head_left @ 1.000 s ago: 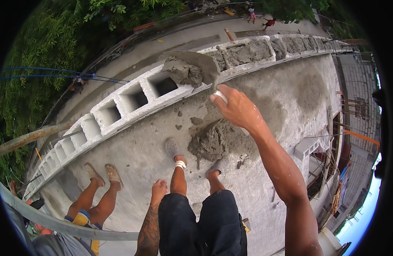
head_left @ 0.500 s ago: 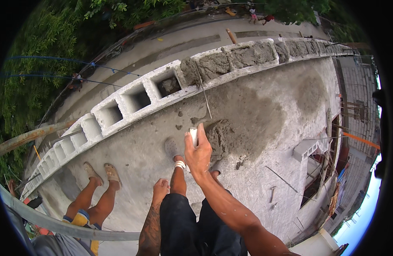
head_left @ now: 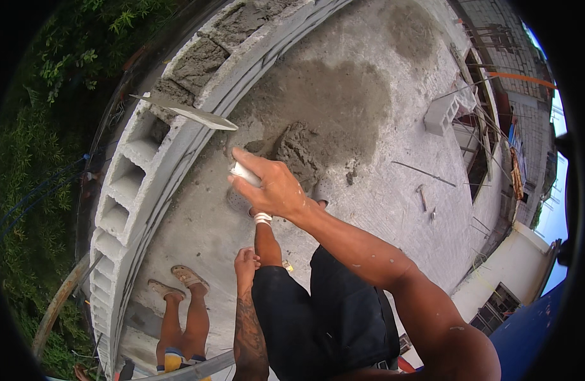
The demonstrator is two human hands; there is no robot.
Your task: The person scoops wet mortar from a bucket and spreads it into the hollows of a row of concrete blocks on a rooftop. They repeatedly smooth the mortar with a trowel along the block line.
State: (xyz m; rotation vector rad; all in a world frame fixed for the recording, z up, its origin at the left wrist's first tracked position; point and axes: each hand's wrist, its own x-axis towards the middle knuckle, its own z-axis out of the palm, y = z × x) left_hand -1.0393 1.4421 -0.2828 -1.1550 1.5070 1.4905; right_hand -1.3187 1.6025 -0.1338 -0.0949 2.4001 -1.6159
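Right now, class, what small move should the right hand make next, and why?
Probably the right hand should bring the trowel to the mortar pile for a scoop: the block cell nearest the trowel isn't filled to the top.

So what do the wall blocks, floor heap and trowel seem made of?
Wall blocks: likely concrete, matte, with grainy pale-grey faces. Floor heap: probably wet mortar, dark and lumpy. Trowel: blade likely metal, thin, with a dull grey face; white handle, maybe plastic or painted wood.

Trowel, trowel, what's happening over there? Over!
Right hand grips trowel. Blade over block wall, contact unclear. Left hand by left leg. Mortar heap on floor; no obstruction visible.
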